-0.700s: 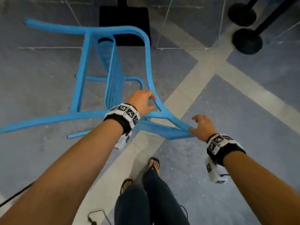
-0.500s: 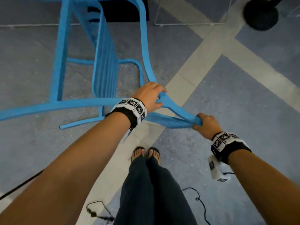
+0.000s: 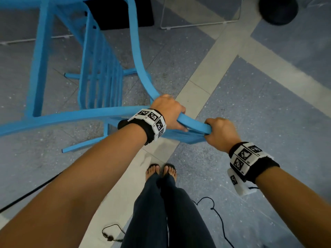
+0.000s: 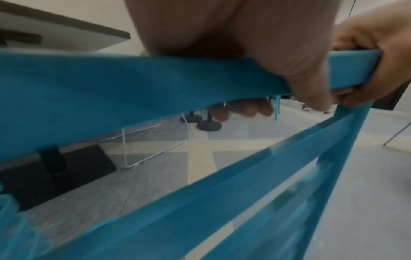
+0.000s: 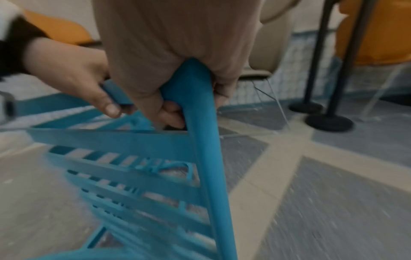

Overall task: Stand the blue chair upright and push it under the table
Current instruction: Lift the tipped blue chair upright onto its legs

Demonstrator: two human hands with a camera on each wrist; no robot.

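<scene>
Hands grip the top rail of the blue chair (image 3: 100, 90), left hand (image 3: 168, 111) and right hand (image 3: 220, 133) both clamped around it, so the tilted chair, near the dark floor plate (image 3: 121, 13), can pivot upright.

No words, brands or numbers can be read; the wristbands (image 3: 152, 120) carry only black-and-white square marker patterns.
</scene>
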